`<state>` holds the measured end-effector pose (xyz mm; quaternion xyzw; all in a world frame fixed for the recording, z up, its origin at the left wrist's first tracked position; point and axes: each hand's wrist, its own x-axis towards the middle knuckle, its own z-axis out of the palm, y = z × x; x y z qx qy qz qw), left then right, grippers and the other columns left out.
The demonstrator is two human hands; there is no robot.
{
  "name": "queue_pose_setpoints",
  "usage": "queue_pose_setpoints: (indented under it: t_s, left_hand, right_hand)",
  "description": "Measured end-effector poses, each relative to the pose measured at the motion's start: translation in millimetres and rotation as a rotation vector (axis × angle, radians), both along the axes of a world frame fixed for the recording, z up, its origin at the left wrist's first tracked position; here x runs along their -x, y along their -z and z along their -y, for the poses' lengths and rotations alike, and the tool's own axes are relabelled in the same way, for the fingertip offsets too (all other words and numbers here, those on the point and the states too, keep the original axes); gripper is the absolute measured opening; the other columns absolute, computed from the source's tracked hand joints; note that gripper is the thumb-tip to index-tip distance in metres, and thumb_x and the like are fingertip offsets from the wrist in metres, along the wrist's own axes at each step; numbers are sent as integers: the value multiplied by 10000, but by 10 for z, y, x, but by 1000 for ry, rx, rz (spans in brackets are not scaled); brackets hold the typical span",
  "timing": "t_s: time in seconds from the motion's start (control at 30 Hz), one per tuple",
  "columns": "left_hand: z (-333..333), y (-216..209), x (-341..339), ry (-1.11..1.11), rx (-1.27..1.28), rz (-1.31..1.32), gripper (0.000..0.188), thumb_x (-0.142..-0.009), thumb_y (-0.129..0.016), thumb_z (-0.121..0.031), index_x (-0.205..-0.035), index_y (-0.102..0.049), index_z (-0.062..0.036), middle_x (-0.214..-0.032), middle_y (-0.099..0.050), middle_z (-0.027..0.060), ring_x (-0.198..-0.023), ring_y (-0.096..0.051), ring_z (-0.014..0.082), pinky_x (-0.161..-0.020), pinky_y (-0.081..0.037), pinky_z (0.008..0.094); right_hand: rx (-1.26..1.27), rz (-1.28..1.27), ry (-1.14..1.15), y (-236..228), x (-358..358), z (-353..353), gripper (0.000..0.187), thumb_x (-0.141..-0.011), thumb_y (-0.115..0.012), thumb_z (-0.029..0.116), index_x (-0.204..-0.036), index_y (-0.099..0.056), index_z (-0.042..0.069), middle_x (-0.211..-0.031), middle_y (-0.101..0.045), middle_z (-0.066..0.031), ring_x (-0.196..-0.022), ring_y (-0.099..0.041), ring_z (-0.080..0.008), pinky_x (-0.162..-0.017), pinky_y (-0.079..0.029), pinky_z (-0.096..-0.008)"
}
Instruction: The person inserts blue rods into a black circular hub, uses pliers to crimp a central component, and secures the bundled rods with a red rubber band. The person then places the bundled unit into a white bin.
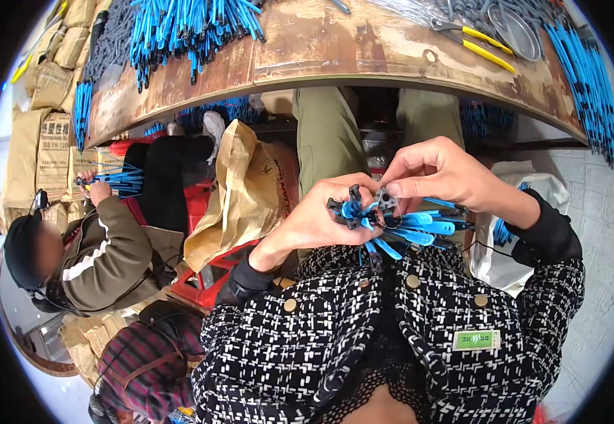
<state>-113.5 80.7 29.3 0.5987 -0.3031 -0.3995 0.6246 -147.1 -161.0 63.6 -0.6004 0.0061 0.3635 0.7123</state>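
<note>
1. The left hand (331, 215) has its grip curled firmly around a bundle of blue and black strips (420, 230), held above the person's lap, just in front of the checked jacket (285, 353).
2. The right hand (448, 173) reaches in from the other side. Its thumb and forefinger are drawn close together at a small grey piece (386, 200) near the left fingers; I cannot tell whether its grip has firm hold of that piece.
3. Ahead of the person, a worn wooden counter (321, 56) carries a heap of blue strips (194, 32) toward the left and pliers (489, 56) with yellow handles toward the right.
4. More blue strips (589, 88) hang over the counter's right end.
5. A brown paper sack (240, 191) stands open beside the person's left leg, and a white bag (558, 191) is on the right.
6. At the far left, a co-worker's hand (100, 192) holds another bunch of blue strips (129, 182).
</note>
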Motion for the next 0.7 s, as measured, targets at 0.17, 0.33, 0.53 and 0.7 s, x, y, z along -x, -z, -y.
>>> queue_pose_setpoints:
  t_s: [0.17, 0.33, 0.53, 0.7]
  left_hand:
    - [76, 89, -87, 49, -28, 38, 210, -700, -790, 0, -803, -609, -30, -935, -651, 62, -850, -630, 147, -735, -511, 297]
    - [71, 188, -95, 79, 12, 115, 215, -696, -797, -11, -819, -622, -33, -1002, -657, 77, -931, -633, 157, -784, -515, 314]
    - [57, 71, -76, -38, -16, -1, 272, -704, -783, -13, -900, -597, -50, -1080, -625, 62, -964, -598, 139, -816, -498, 309]
    - [38, 97, -62, -49, -77, -97, 299, -707, -778, -46, -930, -579, -64, -951, -609, 6, -862, -559, 90, -773, -483, 276]
  right_hand:
    - [-17, -33, 40, 95, -24, 76, 245, -964, -623, 179, -1055, -662, -46, -880, -703, -94, -811, -704, -156, -679, -564, -263]
    - [93, 97, -13, 109, 16, 30, 203, -906, -701, 175, -988, -669, -8, -856, -680, -44, -775, -634, -83, -678, -509, -223]
    - [82, 81, 0, 52, -20, 5, 176, -875, -736, 163, -939, -674, 10, -836, -668, -3, -758, -591, -43, -658, -465, -207]
    - [110, 41, -20, 67, -34, -10, 181, -852, -764, 156, -928, -679, 16, -824, -663, 2, -748, -583, -36, -651, -448, -202]
